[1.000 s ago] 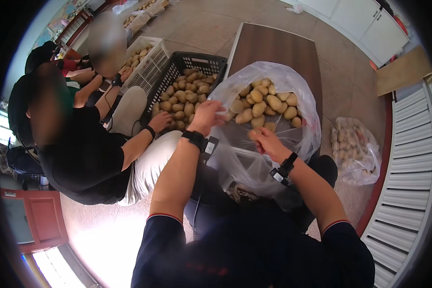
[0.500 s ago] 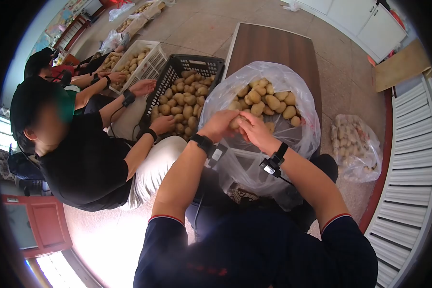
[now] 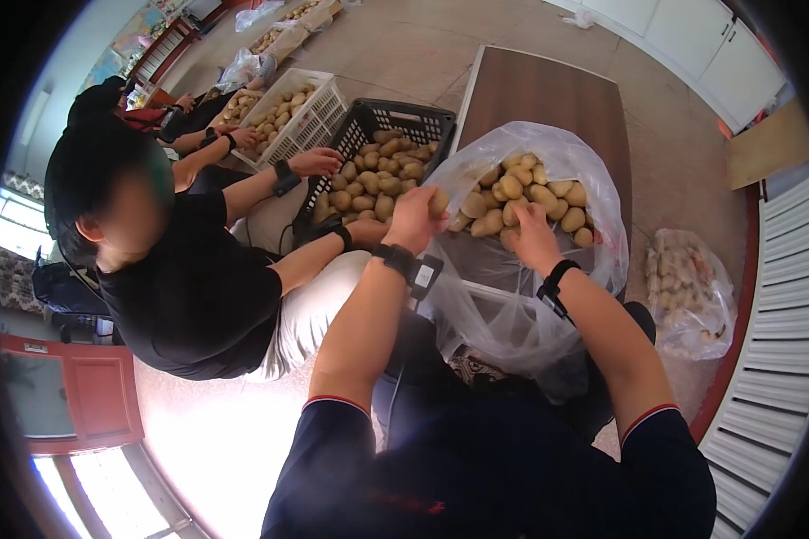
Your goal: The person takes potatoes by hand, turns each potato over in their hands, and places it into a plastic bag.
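My left hand (image 3: 413,220) is closed around a potato (image 3: 438,202), raised at the left rim of a clear plastic bag (image 3: 535,296). Over in the bag, my right hand (image 3: 536,239) has its fingers bent around a potato (image 3: 511,214) at the near edge of the pile; the fingertips are partly hidden. Loose potatoes (image 3: 544,196) fill the far part of the opened bag, which rests on a dark brown table (image 3: 544,85).
Left of the bag stands a black crate (image 3: 404,112) of potatoes, with a co-worker's hands (image 3: 317,163) near it. Beyond is a white crate (image 3: 319,117) of potatoes. A filled plastic bag (image 3: 689,292) sits on the floor at right, near a white radiator (image 3: 777,332).
My hands, together at one potato before, have parted. The left moved up with the potato; the right moved right to the pile. The whole view has shifted slightly.
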The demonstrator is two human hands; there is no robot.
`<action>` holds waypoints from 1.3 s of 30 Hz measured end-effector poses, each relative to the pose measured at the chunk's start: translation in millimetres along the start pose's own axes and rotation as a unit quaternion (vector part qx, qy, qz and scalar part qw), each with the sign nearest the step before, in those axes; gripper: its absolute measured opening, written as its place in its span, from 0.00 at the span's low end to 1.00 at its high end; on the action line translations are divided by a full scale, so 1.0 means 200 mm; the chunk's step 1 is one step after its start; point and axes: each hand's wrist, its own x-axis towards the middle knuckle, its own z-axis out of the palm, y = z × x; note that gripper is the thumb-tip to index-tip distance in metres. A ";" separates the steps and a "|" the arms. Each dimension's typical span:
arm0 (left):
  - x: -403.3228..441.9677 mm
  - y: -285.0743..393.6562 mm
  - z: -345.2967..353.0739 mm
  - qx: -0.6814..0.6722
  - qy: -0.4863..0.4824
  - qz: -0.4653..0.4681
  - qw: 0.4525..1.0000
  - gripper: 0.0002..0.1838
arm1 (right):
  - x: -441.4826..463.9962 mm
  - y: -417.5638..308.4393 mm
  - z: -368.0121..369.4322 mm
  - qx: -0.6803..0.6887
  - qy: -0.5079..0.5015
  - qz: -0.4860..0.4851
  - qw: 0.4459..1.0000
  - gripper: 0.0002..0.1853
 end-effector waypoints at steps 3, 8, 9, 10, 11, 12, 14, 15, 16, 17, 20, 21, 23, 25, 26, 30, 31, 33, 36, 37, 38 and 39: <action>0.01 0.02 -0.03 -0.005 0.086 0.010 0.996 0.14 | 0.03 0.01 0.02 -0.021 0.004 -0.014 1.000 0.30; 0.07 0.03 -0.16 -0.030 0.171 0.010 0.985 0.14 | 0.04 -0.04 -0.02 -0.033 -0.015 0.018 0.999 0.29; 0.07 0.03 -0.19 -0.030 0.168 0.007 0.985 0.14 | 0.05 -0.05 -0.02 -0.031 -0.023 0.032 0.999 0.28; 0.08 0.02 -0.22 -0.042 0.172 0.009 0.984 0.14 | 0.05 -0.04 -0.03 -0.029 -0.032 0.045 0.998 0.27; 0.08 0.02 -0.25 -0.055 0.178 0.012 0.982 0.14 | 0.05 -0.04 -0.03 -0.031 -0.031 0.047 0.998 0.27; 0.10 0.02 -0.28 -0.057 0.194 0.004 0.979 0.14 | 0.05 -0.03 -0.03 -0.023 -0.032 0.044 0.998 0.26; 0.11 0.01 -0.33 -0.059 0.202 -0.002 0.978 0.14 | 0.04 -0.02 -0.02 -0.016 -0.033 0.041 0.999 0.26; 0.11 0.01 -0.35 -0.059 0.211 -0.005 0.976 0.14 | 0.04 -0.02 -0.02 -0.023 -0.018 0.024 0.999 0.26; 0.11 0.01 -0.36 -0.066 0.204 0.010 0.977 0.15 | 0.03 -0.01 -0.01 -0.029 -0.003 0.008 1.000 0.27; 0.11 0.01 -0.37 -0.066 0.203 0.010 0.977 0.15 | 0.03 -0.01 -0.01 -0.030 -0.002 0.009 1.000 0.27; 0.13 -0.02 -0.40 -0.092 0.226 0.001 0.970 0.16 | 0.02 -0.03 0.00 -0.054 0.011 -0.011 0.998 0.26; 0.13 -0.02 -0.40 -0.087 0.228 0.002 0.970 0.16 | 0.02 -0.04 0.00 -0.072 0.001 -0.009 0.997 0.25; 0.13 -0.02 -0.40 -0.083 0.230 0.003 0.970 0.17 | 0.02 -0.06 -0.01 -0.091 -0.008 -0.006 0.996 0.24; 0.13 -0.03 -0.43 -0.090 0.212 0.009 0.973 0.18 | 0.02 -0.07 -0.02 -0.081 -0.022 -0.002 0.996 0.23; 0.14 -0.04 -0.44 -0.089 0.211 0.008 0.973 0.18 | 0.02 -0.06 -0.01 -0.081 -0.021 -0.001 0.996 0.23; 0.18 -0.06 -0.46 -0.084 0.228 0.008 0.970 0.18 | 0.01 0.03 0.06 -0.038 0.005 -0.011 0.999 0.23; 0.18 -0.06 -0.48 -0.076 0.237 0.008 0.969 0.18 | -0.01 0.03 0.06 -0.009 0.013 -0.008 1.000 0.23; 0.18 -0.07 -0.49 -0.080 0.226 0.012 0.971 0.18 | -0.03 0.03 0.07 0.001 0.021 0.002 1.000 0.22; 0.18 -0.07 -0.49 -0.078 0.221 0.019 0.972 0.19 | -0.03 0.03 0.06 0.004 0.029 0.015 0.999 0.21; 0.18 -0.07 -0.48 -0.072 0.225 0.019 0.971 0.20 | -0.03 0.03 0.06 -0.004 0.027 0.022 0.999 0.21; 0.17 -0.06 -0.48 -0.061 0.227 0.010 0.972 0.23 | -0.04 0.03 0.06 -0.002 0.027 0.035 0.999 0.22; 0.16 -0.06 -0.48 -0.062 0.228 0.011 0.972 0.23 | -0.04 0.04 0.06 -0.001 0.027 0.034 0.999 0.22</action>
